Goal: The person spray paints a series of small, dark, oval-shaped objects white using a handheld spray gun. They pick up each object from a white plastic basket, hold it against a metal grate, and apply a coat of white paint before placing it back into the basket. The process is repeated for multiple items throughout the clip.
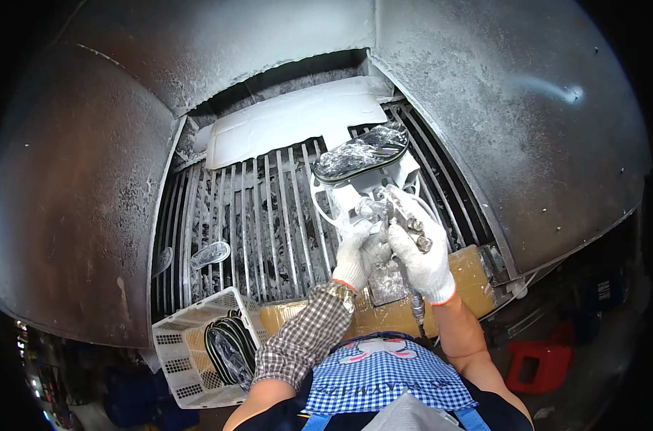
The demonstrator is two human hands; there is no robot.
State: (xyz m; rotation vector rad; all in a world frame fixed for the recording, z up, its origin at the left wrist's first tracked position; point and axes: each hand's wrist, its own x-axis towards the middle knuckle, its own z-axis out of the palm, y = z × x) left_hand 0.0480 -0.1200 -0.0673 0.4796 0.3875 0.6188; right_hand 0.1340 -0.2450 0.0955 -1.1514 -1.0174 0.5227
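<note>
My right hand (pixel 425 260), in a white glove with an orange cuff, is closed around a metal spray gun (pixel 407 214); its hose (pixel 417 307) hangs below the hand. My left hand (pixel 355 251), also white-gloved, is closed at the gun's left side; its fingertips are partly hidden. Just beyond both hands, a black shoe sole (pixel 361 154) smeared with white lies tilted on a white-crusted stand (pixel 409 172). Its white-coated parts blend with the gun's front.
Slatted metal bars (pixel 283 208) fill the booth floor between metal walls (pixel 549 144). Loose soles (pixel 210 255) lie on them at left. A white cardboard sheet (pixel 290 118) covers the back. The near-left basket (pixel 175 359) holds several black soles. A red plastic stool (pixel 538 363) stands low at right.
</note>
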